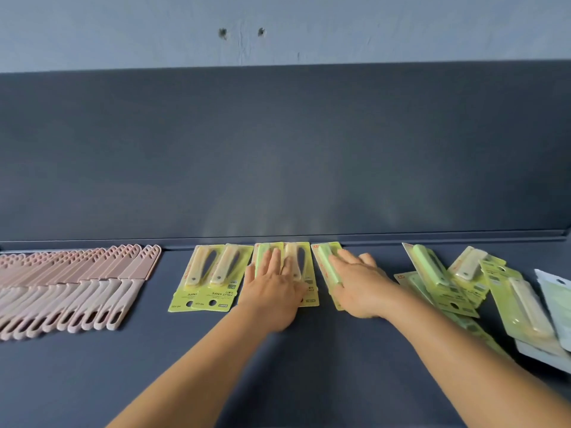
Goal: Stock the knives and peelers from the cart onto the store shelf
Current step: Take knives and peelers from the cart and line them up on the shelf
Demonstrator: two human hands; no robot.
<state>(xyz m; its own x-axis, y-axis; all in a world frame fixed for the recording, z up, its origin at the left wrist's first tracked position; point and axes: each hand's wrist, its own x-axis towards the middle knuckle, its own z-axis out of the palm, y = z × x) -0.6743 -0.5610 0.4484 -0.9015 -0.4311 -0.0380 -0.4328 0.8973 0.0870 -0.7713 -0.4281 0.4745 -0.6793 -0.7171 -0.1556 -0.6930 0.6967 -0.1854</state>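
Note:
Fruit knives on yellow-green cards lie on the dark shelf (278, 366). Two beige-handled knife packs (210, 276) sit side by side at centre left. My left hand (272, 288) lies flat, fingers straight, on the packs beside them, one green-handled and one beige-handled (296, 261). My right hand (358, 285) rests on a green-handled knife pack (327, 267), its thumb along the pack's left edge; whether it grips the pack is unclear. To the right lies a loose, untidy pile of more knife packs (463, 285).
Two overlapping rows of pink peelers (71, 285) fill the shelf's left side. White-backed packs (556, 301) poke in at the far right edge. The shelf's dark back panel (278, 156) rises just behind the items, with a pale wall above.

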